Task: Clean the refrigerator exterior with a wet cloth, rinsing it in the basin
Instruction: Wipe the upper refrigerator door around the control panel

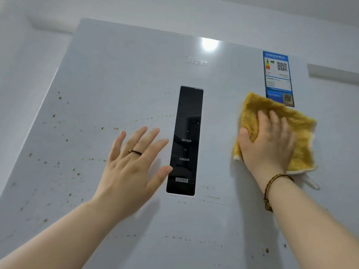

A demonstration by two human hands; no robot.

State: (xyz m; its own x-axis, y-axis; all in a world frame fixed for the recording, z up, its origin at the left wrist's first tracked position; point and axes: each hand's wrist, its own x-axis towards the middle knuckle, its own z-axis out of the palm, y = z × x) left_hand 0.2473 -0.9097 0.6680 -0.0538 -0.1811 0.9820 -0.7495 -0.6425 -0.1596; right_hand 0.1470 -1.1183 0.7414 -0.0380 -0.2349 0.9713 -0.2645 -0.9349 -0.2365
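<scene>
Door: white glossy refrigerator front (120, 78), mostly still dirty; the right part looks cleaner.
Cloth: yellow fluffy wet cloth (303, 133), flat on the door right of the black glass control panel (186, 140), under the blue label (276, 74).
Right hand (268, 144): fingers spread, pressing the cloth.
Left hand (132, 166): released, fingers spread, holding nothing.
Left to do: brown specks (60, 98) across the left and lower door.
Basin: not in view.

The left hand (134, 164) wears a thin dark ring (135, 151); a braided brown-and-gold bracelet (272, 188) circles the right wrist (280, 193).
</scene>
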